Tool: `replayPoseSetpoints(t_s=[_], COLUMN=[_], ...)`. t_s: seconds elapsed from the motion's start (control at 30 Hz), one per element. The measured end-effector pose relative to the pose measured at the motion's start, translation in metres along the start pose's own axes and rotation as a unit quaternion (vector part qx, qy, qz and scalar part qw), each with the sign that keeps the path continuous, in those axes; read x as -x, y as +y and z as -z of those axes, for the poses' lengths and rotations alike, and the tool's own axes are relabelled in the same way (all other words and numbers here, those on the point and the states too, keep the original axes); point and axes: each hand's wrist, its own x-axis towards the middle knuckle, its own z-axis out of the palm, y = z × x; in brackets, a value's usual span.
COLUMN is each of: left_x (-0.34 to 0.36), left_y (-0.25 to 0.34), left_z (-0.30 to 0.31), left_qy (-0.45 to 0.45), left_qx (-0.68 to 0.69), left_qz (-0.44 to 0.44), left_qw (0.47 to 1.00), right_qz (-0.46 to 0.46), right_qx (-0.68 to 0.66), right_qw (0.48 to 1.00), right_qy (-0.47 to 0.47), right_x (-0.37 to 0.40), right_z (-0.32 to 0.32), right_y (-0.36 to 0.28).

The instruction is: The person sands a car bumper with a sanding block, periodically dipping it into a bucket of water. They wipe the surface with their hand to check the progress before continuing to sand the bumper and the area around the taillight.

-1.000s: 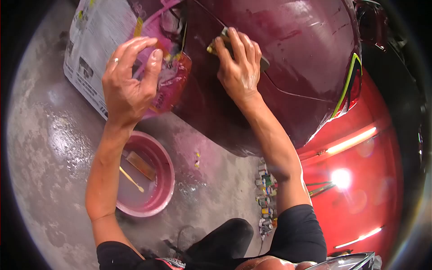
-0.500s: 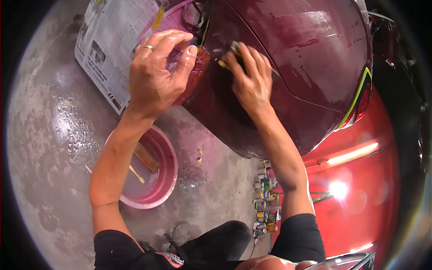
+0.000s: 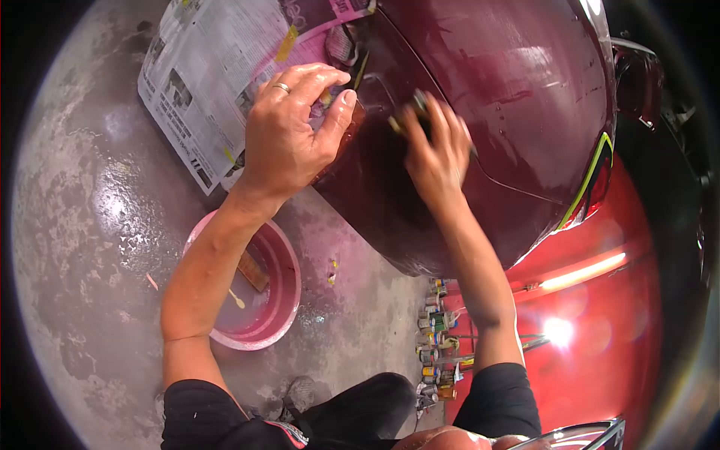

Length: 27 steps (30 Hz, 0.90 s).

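My right hand point(image 3: 440, 154), blurred by motion, presses a small dark sanding pad point(image 3: 397, 124) with a yellowish edge against the wet maroon car panel point(image 3: 375, 180). Its fingers curl over the pad and hide most of it. On the other side, my left hand point(image 3: 296, 124), with a ring on one finger, has its thumb apart from its bent fingers and holds nothing that I can see. It is at the car's corner, over a reddish lamp point(image 3: 351, 133) that it mostly covers. Newspaper masking point(image 3: 210, 82) with yellow tape point(image 3: 286, 43) adjoins that lamp.
A pink basin point(image 3: 289, 300) with water, a wooden block point(image 3: 253, 271) and a brush-like stick point(image 3: 238, 300) stands on the wet concrete floor point(image 3: 90, 247) below my left forearm. Several paint cans point(image 3: 431, 337) line the floor beside a glossy red surface point(image 3: 570, 375).
My right hand and the pad have shifted right and slightly down across the panel. My left hand also appears further right, while the whole view has shifted a little.
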Motion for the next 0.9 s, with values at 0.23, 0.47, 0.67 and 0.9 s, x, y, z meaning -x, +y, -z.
replayPoseSetpoints(t_s=[0.23,0.47,0.67,0.9], left_x=[-0.010,0.005,0.032,0.176], left_y=[-0.014,0.001,0.009,0.057], left_z=[0.010,0.002,-0.002,-0.037], left_qy=[0.029,-0.040,-0.143,-0.513], left_qx=[-0.011,-0.004,0.030,0.238], left_qz=[0.026,-0.010,0.044,0.498], left_qw=[0.999,0.999,0.988,0.657], right_qz=[0.028,0.036,-0.028,-0.619], right_qx=[-0.064,-0.025,-0.052,-0.470], right_qw=[0.997,0.996,0.985,0.627], right_qy=[-0.019,-0.077,-0.161,-0.048], right_x=[0.018,0.117,0.195,0.181], right_z=[-0.007,0.012,0.055,0.113], right_y=[-0.016,-0.023,-0.033,-0.145])
